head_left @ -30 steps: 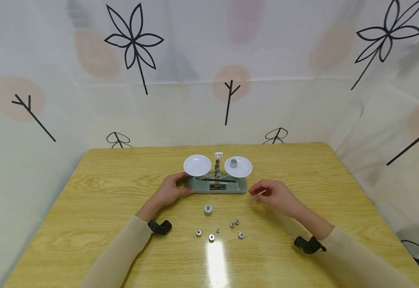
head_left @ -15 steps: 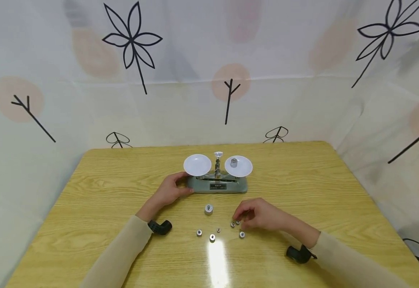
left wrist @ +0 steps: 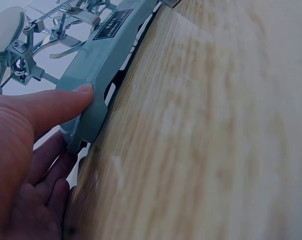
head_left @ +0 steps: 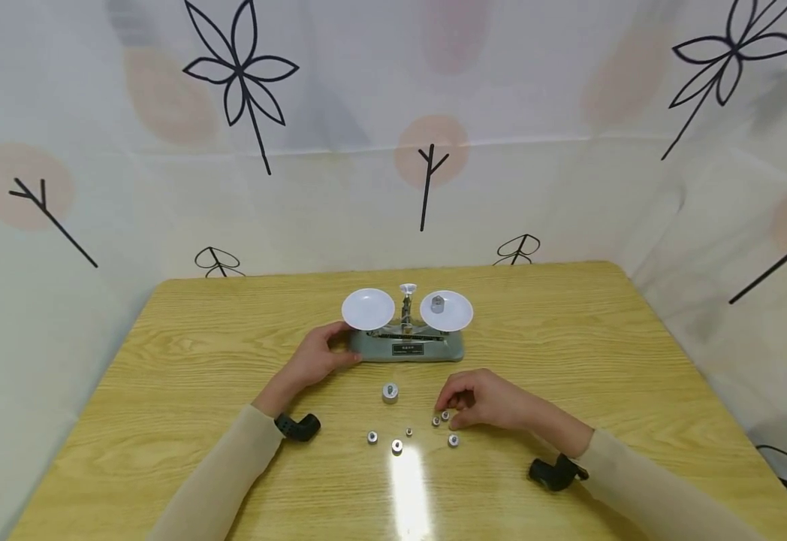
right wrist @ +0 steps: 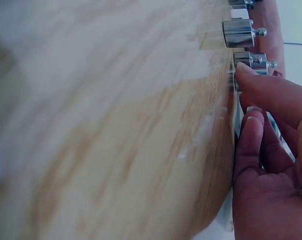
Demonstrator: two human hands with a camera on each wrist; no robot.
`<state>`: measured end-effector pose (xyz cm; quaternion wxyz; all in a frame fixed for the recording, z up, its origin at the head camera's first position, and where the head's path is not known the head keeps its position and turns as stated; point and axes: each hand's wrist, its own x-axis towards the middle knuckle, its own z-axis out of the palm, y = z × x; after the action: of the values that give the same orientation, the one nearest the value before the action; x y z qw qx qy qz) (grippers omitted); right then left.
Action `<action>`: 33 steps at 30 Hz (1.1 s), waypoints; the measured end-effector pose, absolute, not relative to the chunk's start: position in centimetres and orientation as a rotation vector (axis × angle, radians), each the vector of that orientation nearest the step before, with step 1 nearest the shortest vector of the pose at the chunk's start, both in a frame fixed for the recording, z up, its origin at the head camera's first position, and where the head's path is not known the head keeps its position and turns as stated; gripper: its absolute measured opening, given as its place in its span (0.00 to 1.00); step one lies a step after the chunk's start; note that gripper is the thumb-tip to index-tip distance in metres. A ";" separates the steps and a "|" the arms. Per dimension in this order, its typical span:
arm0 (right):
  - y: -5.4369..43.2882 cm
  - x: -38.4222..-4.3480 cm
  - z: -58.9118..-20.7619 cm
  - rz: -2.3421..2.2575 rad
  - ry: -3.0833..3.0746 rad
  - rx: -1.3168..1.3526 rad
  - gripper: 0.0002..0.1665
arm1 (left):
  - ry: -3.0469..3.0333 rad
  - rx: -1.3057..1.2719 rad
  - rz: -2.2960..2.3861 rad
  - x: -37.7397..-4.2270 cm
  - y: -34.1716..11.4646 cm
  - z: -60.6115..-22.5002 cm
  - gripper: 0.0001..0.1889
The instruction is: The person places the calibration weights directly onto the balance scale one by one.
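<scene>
A balance scale [head_left: 373, 349] with a grey-green base stands toward the back of the table. My left hand [head_left: 315, 358] grips the base's left end, the thumb [left wrist: 60, 107] in front and the fingers behind. A metal weight [head_left: 437, 304] rests in the right white pan [head_left: 458, 318]; nothing lies in the left pan [head_left: 368, 309]. My right hand [head_left: 491, 400] hovers low over two small weights [head_left: 436, 421], thumb and fingers apart around the farther one [head_left: 445, 415]. In the right wrist view, the thumb [right wrist: 276, 97] lies close beside a shiny weight [right wrist: 251, 61]; contact is unclear.
A larger weight [head_left: 390, 392] stands in front of the scale. Several smaller weights, among them one at the left [head_left: 372, 437] and one at the right [head_left: 453, 441], are spread nearer me on the wooden table [head_left: 197, 353]. A patterned cloth [head_left: 339, 210] hangs behind.
My right hand has come from beside the scale's right end toward me and left, down to the small weights. The left hand keeps its hold on the base.
</scene>
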<state>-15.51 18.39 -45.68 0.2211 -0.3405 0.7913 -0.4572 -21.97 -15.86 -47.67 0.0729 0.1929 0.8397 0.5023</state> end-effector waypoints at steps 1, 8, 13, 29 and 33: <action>18.4 -15.5 -45.7 -1.265 2.186 -0.943 0.13 | 2.520 0.579 1.509 -22.0 -15.9 -47.7 0.31; 18.1 -15.5 -45.9 -1.258 2.204 -0.984 0.11 | 2.507 0.556 1.498 -21.8 -15.9 -47.6 0.32; 17.9 -15.3 -45.9 -1.250 2.218 -0.990 0.11 | 2.511 0.554 1.490 -21.8 -16.1 -47.7 0.32; 18.0 -15.1 -46.4 -1.248 2.266 -0.979 0.08 | 2.512 0.564 1.498 -21.7 -15.9 -47.8 0.32; 18.0 -14.9 -46.4 -1.257 2.286 -0.998 0.08 | 2.513 0.572 1.498 -21.7 -15.9 -47.7 0.31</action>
<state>-14.94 17.97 -46.42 0.1732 -0.3520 0.8061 -0.4430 -21.72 -15.89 -47.71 0.0801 0.1913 0.8404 0.5008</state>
